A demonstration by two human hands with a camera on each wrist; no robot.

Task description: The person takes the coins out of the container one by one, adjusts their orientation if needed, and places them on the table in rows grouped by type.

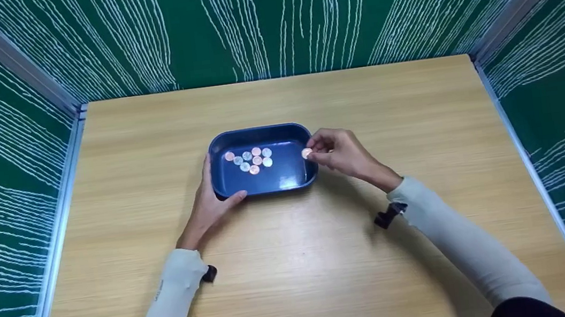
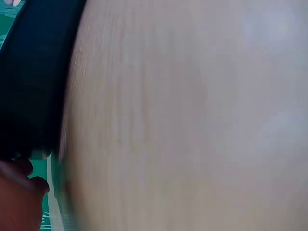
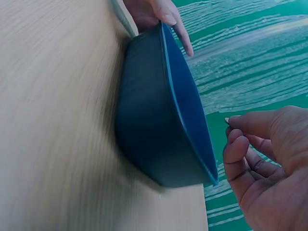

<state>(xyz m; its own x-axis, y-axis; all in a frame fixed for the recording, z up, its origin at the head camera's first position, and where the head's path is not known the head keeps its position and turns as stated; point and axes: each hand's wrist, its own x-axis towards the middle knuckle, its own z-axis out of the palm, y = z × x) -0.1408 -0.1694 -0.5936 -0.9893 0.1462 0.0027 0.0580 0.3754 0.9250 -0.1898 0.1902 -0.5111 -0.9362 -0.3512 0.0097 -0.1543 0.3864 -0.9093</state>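
A dark blue, round-cornered tray (image 1: 294, 184) rests on the table. Copper and silver coins (image 1: 254, 169) lie flat in a loose cluster on the left half of its floor. My left hand (image 1: 208, 202) holds the tray at its near left corner, fingers along the left side and thumb at the near edge. Just above the tray's right rim, my right hand (image 1: 338, 150) pinches a copper-coloured coin (image 1: 306, 153) between thumb and fingertips. The right wrist view shows this coin (image 3: 227, 121) edge-on, apart from the tray wall (image 3: 144, 120).
The wooden table (image 1: 295, 264) spreads around the tray on all sides. Green panels (image 1: 267, 31) with white streaks stand along the back, left and right. Metal frame strips (image 1: 525, 161) run along the table's sides.
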